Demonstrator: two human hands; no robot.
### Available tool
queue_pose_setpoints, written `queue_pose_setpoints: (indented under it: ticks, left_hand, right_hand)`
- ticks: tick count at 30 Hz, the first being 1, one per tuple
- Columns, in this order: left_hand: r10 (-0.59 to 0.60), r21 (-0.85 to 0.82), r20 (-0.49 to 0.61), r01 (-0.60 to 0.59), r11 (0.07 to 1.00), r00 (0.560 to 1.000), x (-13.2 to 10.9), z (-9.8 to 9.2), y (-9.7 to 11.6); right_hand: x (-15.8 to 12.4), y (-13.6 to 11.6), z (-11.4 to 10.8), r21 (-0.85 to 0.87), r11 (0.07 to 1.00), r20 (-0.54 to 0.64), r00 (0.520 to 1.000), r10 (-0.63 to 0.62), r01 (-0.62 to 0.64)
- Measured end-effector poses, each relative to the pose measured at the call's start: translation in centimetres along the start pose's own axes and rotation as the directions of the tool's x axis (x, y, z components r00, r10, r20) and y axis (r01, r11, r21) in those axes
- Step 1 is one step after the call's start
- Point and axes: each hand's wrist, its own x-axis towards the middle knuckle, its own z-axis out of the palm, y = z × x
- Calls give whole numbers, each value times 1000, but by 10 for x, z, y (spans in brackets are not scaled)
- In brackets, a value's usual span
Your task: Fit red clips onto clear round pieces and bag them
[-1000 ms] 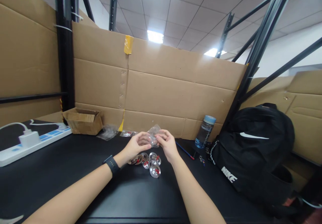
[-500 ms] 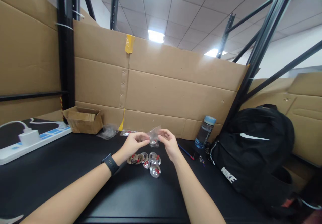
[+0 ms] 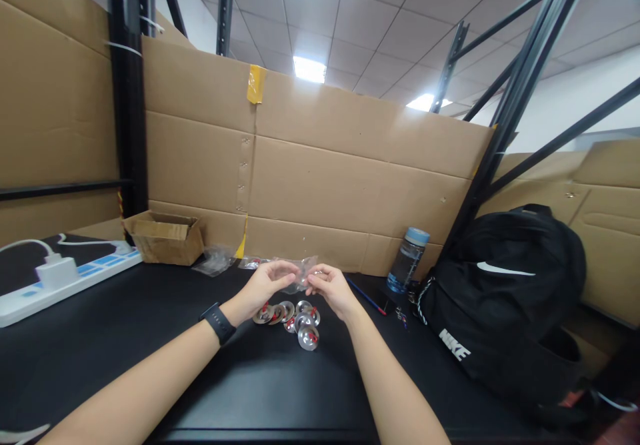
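Between my two hands is a clear plastic bag point(image 3: 301, 273), crinkled and see-through. My left hand point(image 3: 270, 283) pinches its left side with thumb and fingers, and a dark watch is on that wrist. My right hand point(image 3: 331, 287) grips the bag's right side, fingers bent together. Whatever may be inside the bag is hard to make out. On the black table just below my hands lie several shiny metal discs with red bits point(image 3: 309, 338), some overlapping. Part of the leftmost disc is hidden by my left hand.
A small open cardboard box point(image 3: 167, 241) and loose clear bags point(image 3: 216, 260) stand at the back left, beside a white power strip point(image 3: 95, 278). On the right are a blue pen point(image 3: 367, 296), a water bottle point(image 3: 407, 261) and a black backpack point(image 3: 505, 311). Cardboard panels point(image 3: 350, 185) wall the back.
My right hand has come slightly left and lower, closer to my left hand. The clear bag between them now lies lower and flatter.
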Motion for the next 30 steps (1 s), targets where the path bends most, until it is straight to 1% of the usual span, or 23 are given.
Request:
queue_pose_setpoints:
  ticks: [4, 6, 8, 11, 13, 14, 15, 16, 17, 18, 19, 20, 22, 24, 26, 28, 30]
  left_hand:
    - [-16, 11, 50, 16, 1000, 999, -1, 2, 1]
    - [-16, 55, 31, 15, 998, 999, 0, 1, 1]
    - [-7, 137, -26, 10, 991, 1000, 2, -3, -1]
    - [36, 279, -137, 4, 960, 990, 8, -20, -3]
    - [102, 397, -182, -22, 917, 978, 12, -38, -3]
    - [151, 485, -197, -38, 874, 969, 13, -49, -2]
    - [214, 590, -218, -47, 806, 952, 14, -61, 1]
    - [291, 699, -237, -45, 714, 927, 14, -73, 4]
    - [362, 790, -233, -42, 612, 902, 14, -85, 7]
    - [413, 859, -210, -34, 510, 886, 13, -97, 9]
    - [443, 908, -181, -23, 418, 878, 12, -109, 11]
    - [450, 943, -157, -2, 333, 879, 11, -121, 12]
    - [408, 979, -121, 40, 202, 905, 8, -142, 8]
    - [329, 989, -111, 73, 125, 938, 5, -159, -2]
    - [213, 992, -120, 109, 62, 970, 1, -172, -17]
    - [82, 985, -173, 173, 2, 982, -2, -180, -32]
    - [-41, 975, -221, 220, -16, 975, -4, -184, -43]
  right_hand:
    - [0, 1, 1, -26, 999, 10, 999, 32, -32]
    - [1, 3, 0, -45, 998, 0, 999, 46, -45]
    - [3, 4, -2, -71, 996, -23, 999, 49, -50]
    - [6, 8, -6, -161, 986, -71, 997, 31, -43]
    - [7, 11, -10, -310, 951, -100, 995, -31, -2]
    - [7, 13, -12, -423, 905, -108, 990, -88, 35]
    - [6, 15, -14, -549, 832, -104, 982, -155, 73]
    - [6, 16, -16, -670, 735, -89, 972, -218, 103]
    - [5, 17, -18, -768, 630, -66, 963, -260, 117]
    - [4, 18, -20, -837, 535, -44, 961, -274, 115]
    - [3, 19, -20, -880, 465, -26, 965, -259, 101]
    - [3, 20, -21, -903, 423, -18, 974, -225, 81]
    - [3, 23, -22, -919, 394, -23, 990, -140, 35]
    - [5, 26, -23, -920, 393, -35, 997, -67, -6]
    - [8, 30, -25, -916, 397, -54, 999, -2, -49]
    - [11, 34, -28, -911, 400, -73, 995, 70, -95]
    - [13, 38, -31, -904, 408, -82, 989, 124, -126]
